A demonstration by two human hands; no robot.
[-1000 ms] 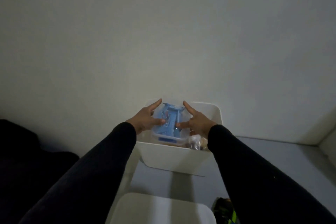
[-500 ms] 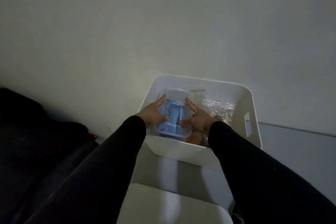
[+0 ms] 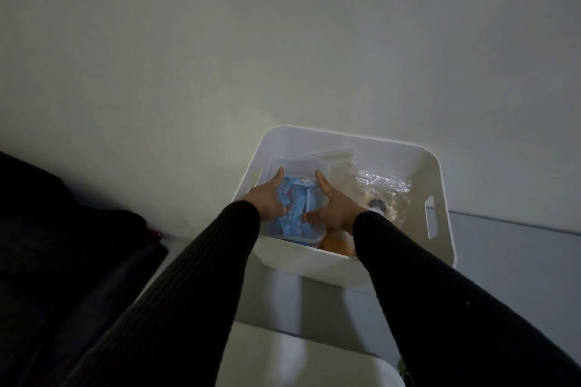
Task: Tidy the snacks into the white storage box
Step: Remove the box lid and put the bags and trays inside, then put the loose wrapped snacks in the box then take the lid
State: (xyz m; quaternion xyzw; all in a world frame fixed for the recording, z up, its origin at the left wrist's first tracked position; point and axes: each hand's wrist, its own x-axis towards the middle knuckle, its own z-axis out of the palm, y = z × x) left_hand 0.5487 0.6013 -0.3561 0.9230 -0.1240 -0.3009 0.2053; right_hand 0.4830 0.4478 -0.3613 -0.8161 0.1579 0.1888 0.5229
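The white storage box [image 3: 440, 248] stands against the wall on a pale surface. Inside its left half lies a clear plastic container of blue-wrapped snacks [image 3: 297, 207]. My left hand [image 3: 267, 198] grips the container's left side and my right hand [image 3: 333, 204] grips its right side, thumbs on the lid. A shiny clear bag of snacks [image 3: 383, 188] fills the box's right half. An orange round item [image 3: 338, 243] shows at the near wall, partly hidden by my right sleeve.
A white flat lid or second box [image 3: 298, 358] lies at the bottom edge, close to me. Dark fabric [image 3: 63, 245] covers the left side, with a small red object [image 3: 154, 233] by the wall. The plain wall rises directly behind the box.
Both hands have lowered the clear container deeper into the box's left half. The camera has tilted down and closer, so the box's inside shows more fully.
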